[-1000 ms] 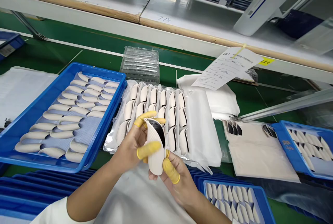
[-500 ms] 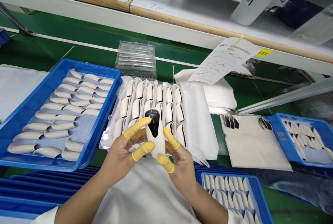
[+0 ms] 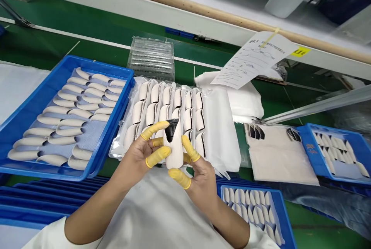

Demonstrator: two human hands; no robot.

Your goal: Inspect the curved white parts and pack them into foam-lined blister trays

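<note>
Where the shell sits: the white ribbed shell [image 3: 174, 152] with its black tip [image 3: 171, 128] stands upright between both hands, just in front of the foil-lined pack [image 3: 115, 151].
Left hand [image 3: 136, 160]: fingers in yellow cots [image 3: 155, 130] grasp the shell's side, the forefinger reaching its tip.
Right hand [image 3: 203, 187]: cotted fingertips [image 3: 189, 148] pinch the opposite side; we cannot tell how firmly.
Trays: one blue tray of shells [image 3: 114, 125] lies left of the pack, another [image 3: 249, 190] nearer us, to its right.
Risk: we judge that slick cots could let the shell slip onto the pack and scuff, while overtight pinching could stress its black tip.
</note>
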